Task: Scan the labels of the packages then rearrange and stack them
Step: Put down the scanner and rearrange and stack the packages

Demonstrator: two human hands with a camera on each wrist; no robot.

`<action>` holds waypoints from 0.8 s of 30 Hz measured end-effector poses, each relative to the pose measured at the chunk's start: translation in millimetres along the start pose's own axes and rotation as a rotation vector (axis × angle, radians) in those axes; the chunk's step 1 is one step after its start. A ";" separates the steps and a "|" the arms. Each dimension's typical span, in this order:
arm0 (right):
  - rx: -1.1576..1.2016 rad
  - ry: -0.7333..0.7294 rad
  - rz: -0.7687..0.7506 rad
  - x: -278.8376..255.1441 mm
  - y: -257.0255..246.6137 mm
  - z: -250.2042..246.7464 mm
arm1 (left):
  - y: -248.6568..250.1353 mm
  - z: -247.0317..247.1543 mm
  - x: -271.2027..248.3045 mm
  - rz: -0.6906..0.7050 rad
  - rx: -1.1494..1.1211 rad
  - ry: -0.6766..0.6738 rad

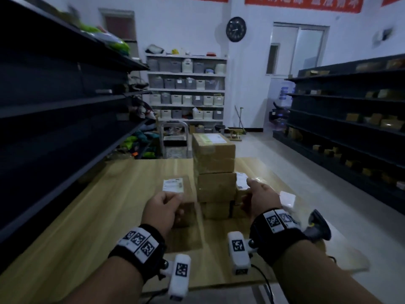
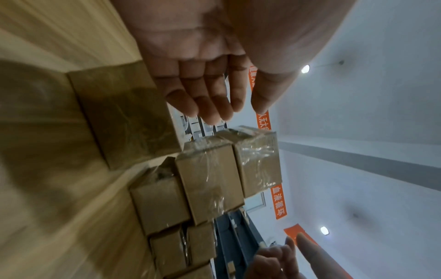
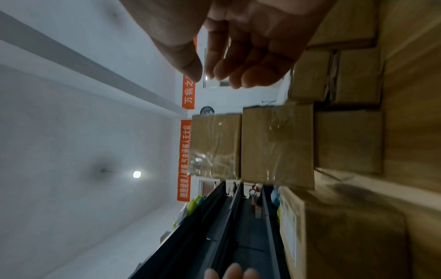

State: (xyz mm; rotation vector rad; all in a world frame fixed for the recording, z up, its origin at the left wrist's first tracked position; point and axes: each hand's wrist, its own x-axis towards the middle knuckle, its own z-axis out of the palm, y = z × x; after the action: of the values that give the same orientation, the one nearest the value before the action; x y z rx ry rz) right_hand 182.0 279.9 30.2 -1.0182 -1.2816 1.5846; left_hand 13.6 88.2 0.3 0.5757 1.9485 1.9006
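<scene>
A stack of taped brown cardboard packages (image 1: pixel 213 163) stands in the middle of the wooden table (image 1: pixel 105 207); its top box carries a white label. Left of it lies a single box (image 1: pixel 175 187) with a white label on top. My left hand (image 1: pixel 175 205) hovers at this box's near side, fingers relaxed and holding nothing, as the left wrist view shows the left hand (image 2: pixel 214 102) apart from the box (image 2: pixel 126 113). My right hand (image 1: pixel 247 194) is by the smaller labelled boxes (image 1: pixel 240 183) right of the stack. The right hand (image 3: pixel 226 75) is loosely curled and empty.
A black handheld scanner (image 1: pixel 317 224) sits on the table's right side beside a pale plastic mailer (image 1: pixel 287 199). Dark shelving (image 1: pixel 54 106) runs along the left, more shelves (image 1: pixel 350 119) on the right. A metal trolley (image 1: pixel 175 139) stands beyond the table's far edge.
</scene>
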 end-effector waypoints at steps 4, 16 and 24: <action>0.016 -0.073 0.000 -6.0 0.2 26.9 | 6.0 -17.1 4.8 0.005 -0.032 0.066; -0.041 -0.023 -0.056 40.0 -64.4 53.0 | 82.9 24.6 51.2 0.075 -0.060 -0.153; -0.109 -0.119 0.083 93.8 -55.2 76.0 | 73.3 59.4 92.2 -0.059 -0.141 -0.286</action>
State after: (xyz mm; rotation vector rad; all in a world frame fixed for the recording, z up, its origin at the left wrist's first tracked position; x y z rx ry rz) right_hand 86.9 352.2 87.8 -1.0703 -1.4361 1.6744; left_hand -31.3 187.9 74.2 0.6970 1.6207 1.7906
